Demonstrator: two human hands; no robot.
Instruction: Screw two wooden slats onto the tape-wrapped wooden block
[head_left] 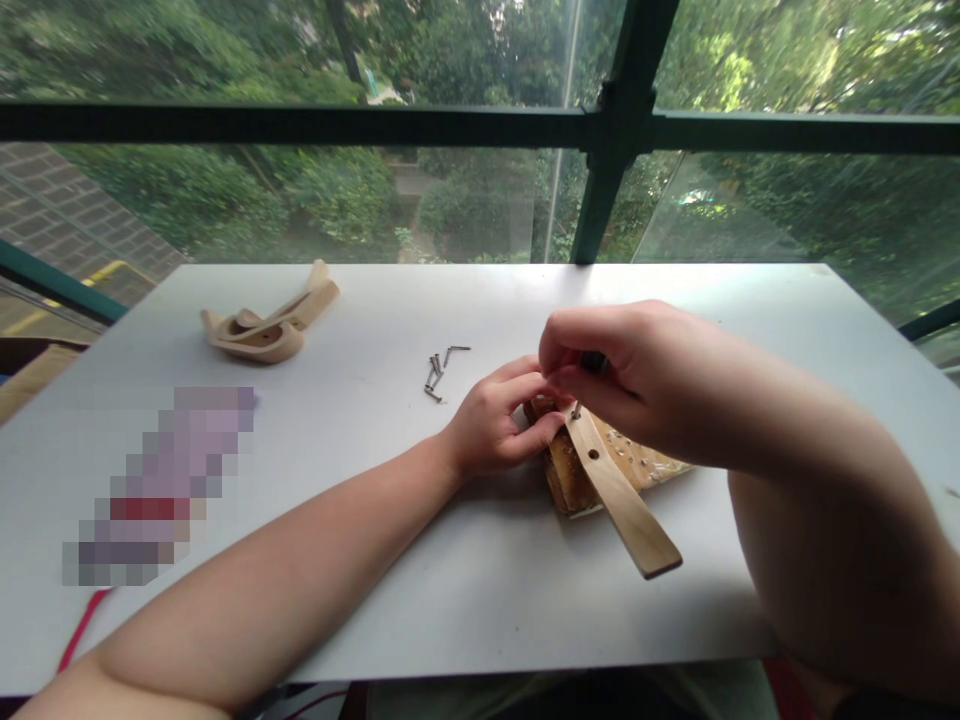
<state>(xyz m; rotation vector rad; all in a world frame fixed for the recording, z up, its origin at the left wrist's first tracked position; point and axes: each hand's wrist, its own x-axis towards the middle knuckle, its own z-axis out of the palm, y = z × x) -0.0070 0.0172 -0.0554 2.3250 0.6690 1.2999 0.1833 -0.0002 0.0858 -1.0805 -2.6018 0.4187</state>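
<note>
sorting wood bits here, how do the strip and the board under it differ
The strip is pale and mostly smooth; the board is darker amber-brown, dotted with pale rough marks. The strip is narrow, the board broader. The strip lies on top, its near end jutting past the edge of the board. Both look wooden.
</note>
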